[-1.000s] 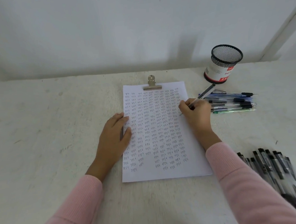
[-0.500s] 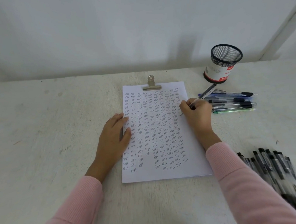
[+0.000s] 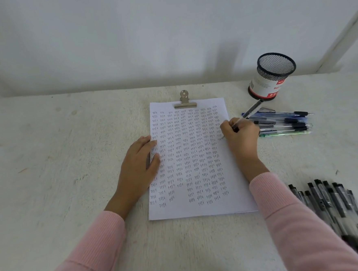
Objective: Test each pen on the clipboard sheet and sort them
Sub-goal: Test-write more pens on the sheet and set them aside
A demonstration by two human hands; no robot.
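The right hand (image 3: 240,137) had its fingers curled round a slim clear-barrelled pen with a black grip (image 3: 250,112), pinched low in a writing hold. The tip was down on the right margin of the white paper sheet (image 3: 179,209), which was covered in columns of small handwritten "test" marks. The sheet lay at the centre of the frame under a silver metal clip (image 3: 184,101).

The left hand (image 3: 139,165) lay flat with straight fingers over the sheet's left edge, holding nothing, probably to stop the paper sliding under the strokes.

Right of the sheet, a row of blue, black and green pens (image 3: 285,121) lay side by side on the pale, rough counter (image 3: 59,165), seemingly the sorted group. A loose heap of black-capped clear pens (image 3: 331,201) sat at the lower right, within reach, likely awaiting testing.

A black wire-mesh cup with a white and red label (image 3: 273,75) stood upright at the upper right; no pen showed above its rim.
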